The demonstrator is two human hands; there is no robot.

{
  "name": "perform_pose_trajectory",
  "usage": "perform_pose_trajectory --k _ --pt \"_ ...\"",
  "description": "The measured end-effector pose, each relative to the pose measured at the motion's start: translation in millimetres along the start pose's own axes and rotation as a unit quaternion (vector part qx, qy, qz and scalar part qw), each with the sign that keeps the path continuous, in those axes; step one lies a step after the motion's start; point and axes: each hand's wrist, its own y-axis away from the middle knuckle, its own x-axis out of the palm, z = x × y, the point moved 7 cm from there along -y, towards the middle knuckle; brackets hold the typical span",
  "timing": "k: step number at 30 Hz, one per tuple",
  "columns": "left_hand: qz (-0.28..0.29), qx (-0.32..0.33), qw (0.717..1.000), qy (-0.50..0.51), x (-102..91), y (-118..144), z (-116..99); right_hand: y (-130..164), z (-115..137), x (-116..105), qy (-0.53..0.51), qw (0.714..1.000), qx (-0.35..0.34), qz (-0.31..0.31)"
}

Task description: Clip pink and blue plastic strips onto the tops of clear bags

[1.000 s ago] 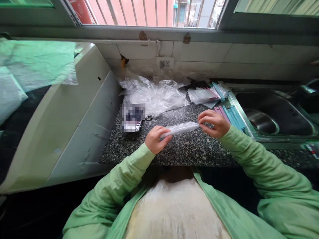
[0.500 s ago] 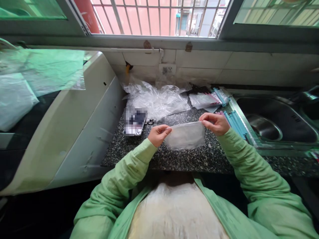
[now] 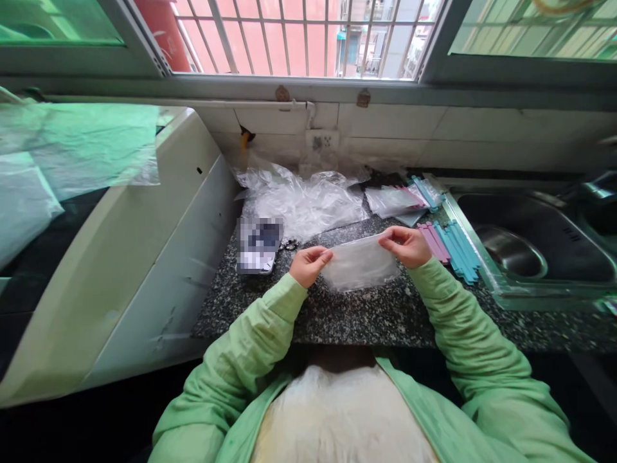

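Note:
A clear plastic bag (image 3: 359, 265) is stretched between my two hands above the speckled dark countertop (image 3: 366, 321). My left hand (image 3: 309, 265) pinches its upper left corner between thumb and fingers. At the upper right corner, my right hand (image 3: 405, 245) grips the same edge in a pinch. The bag looks flat, and I cannot make out anything inside it. Close to the right hand lie pink strips (image 3: 434, 242) and blue strips (image 3: 457, 251). Left of the left hand is a phone-like object (image 3: 259, 245), its surface blurred out.
Crumpled clear plastic (image 3: 308, 199) spreads along the back of the counter. Smaller flat bags (image 3: 393, 200) lie behind the right hand, with more blue strips (image 3: 427, 193). A metal sink (image 3: 544, 225) borders the right side; a large pale appliance (image 3: 159, 257) stands at the left.
My right hand has shifted slightly left with its corner of the bag, uncovering more of the pink and blue strips. The left hand keeps its pinch. The whole view has tilted slightly.

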Motion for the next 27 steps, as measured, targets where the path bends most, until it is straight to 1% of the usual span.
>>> perform_pose_trajectory --k 3,5,7,10,13,15,17,21,24,27 --pt "0.029 -0.005 1.0 -0.002 0.8 1 3 1 3 -3 0.024 1.0 -0.007 -0.011" --pt "0.065 -0.017 0.998 0.003 1.9 2 3 0 6 -3 0.037 0.999 -0.011 0.0" --pt "0.11 -0.042 0.993 0.01 3.7 3 5 -2 10 0 0.044 0.999 -0.01 0.029" --pt "0.17 -0.081 0.982 0.015 7.1 5 8 -7 17 8 0.043 0.995 -0.005 0.088" --pt "0.188 -0.088 0.978 0.003 8.3 6 9 -12 23 20 0.035 0.988 -0.001 0.151" --pt "0.183 -0.072 0.98 -0.009 8.0 5 8 -14 24 26 0.02 0.985 0.005 0.17" --pt "0.179 -0.049 0.982 -0.023 7.8 5 7 -15 23 28 -0.005 0.986 0.017 0.163" --pt "0.178 -0.013 0.983 -0.046 8.4 4 4 -15 17 25 -0.035 0.99 0.043 0.128" --pt "0.199 -0.005 0.979 -0.055 11.5 6 4 -13 13 23 -0.041 0.99 0.054 0.123" --pt "0.231 -0.014 0.972 -0.05 15.3 9 5 -11 10 23 -0.05 0.988 0.06 0.131"
